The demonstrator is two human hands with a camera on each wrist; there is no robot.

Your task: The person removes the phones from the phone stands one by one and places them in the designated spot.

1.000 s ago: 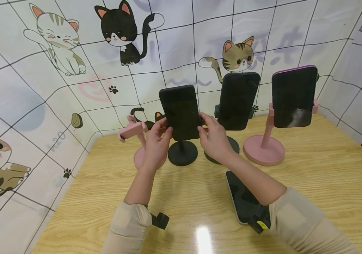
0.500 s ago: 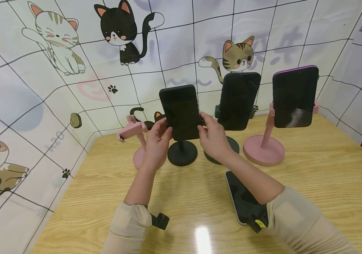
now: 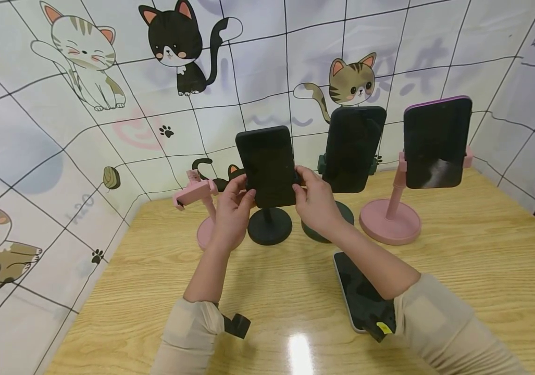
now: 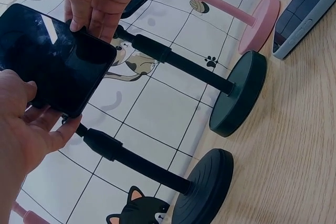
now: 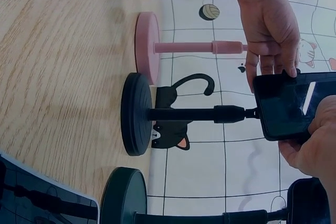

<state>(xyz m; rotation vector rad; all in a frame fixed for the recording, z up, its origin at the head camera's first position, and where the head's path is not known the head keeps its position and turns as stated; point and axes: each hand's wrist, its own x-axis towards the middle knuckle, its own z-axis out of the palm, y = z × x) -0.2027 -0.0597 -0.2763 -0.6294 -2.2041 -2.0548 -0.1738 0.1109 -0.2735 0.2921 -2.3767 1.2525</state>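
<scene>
Left of the black stand (image 3: 270,229), the left pink stand (image 3: 196,194) rises from the wooden table (image 3: 131,291) with its holder tilted, its base partly behind the left hand (image 3: 233,211). That hand, between the pink and black stands, pinches the near edge of the black phone (image 3: 268,166), thumb in front and bent fingers behind. The phone itself is upright at the head of the black stand, leaning slightly, screen toward the person; the hands hide whether the stand's holder clamps it. Just right of the black stand's pole, the right hand (image 3: 316,203) pinches the opposite edge, also between thumb and bent fingers. Next to the black stand on that side is the green stand (image 4: 240,95), bearing a dark phone (image 3: 352,151). Nearer the person than the black stand, and to its right, the grey-edged phone (image 3: 361,291) lies flat, partly under the right forearm. Farthest right of the black stand, the right pink stand (image 3: 390,221) carries the purple-edged phone (image 3: 437,143).
</scene>
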